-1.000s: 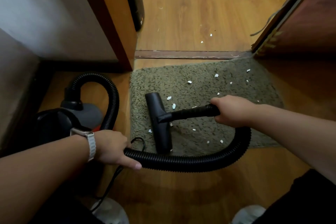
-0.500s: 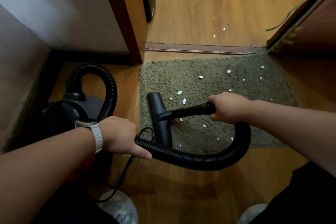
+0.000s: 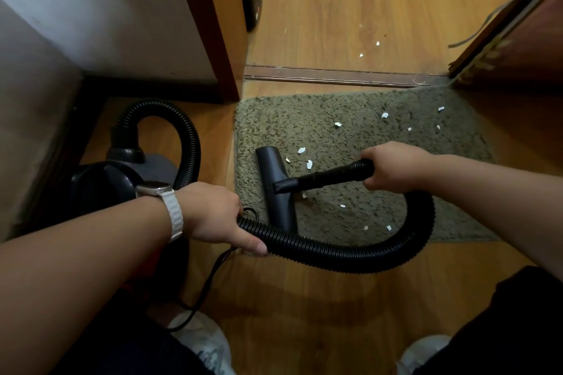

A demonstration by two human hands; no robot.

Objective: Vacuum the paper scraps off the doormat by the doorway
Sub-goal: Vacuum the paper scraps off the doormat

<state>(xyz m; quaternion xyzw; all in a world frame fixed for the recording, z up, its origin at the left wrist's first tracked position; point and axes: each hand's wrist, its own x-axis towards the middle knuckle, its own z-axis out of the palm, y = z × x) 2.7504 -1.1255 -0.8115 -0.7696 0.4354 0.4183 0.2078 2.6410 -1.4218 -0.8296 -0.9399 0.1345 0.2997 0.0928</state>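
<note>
White paper scraps (image 3: 309, 164) lie scattered across the grey-green doormat (image 3: 350, 213), thickest mid-mat and toward its far right corner; the mat sits just inside the door threshold (image 3: 335, 76). We see the black floor nozzle (image 3: 275, 189) flat on the mat's left part, near its left edge, scraps just beside it. Our right hand (image 3: 393, 166) is wrapped tight round the wand (image 3: 332, 175). Our left hand (image 3: 213, 216), watch (image 3: 158, 189) at the wrist, grips the ribbed hose (image 3: 335, 256) off the mat's near left corner. Vacuum body (image 3: 100, 183) sits left, on the wooden floor (image 3: 304, 313).
</note>
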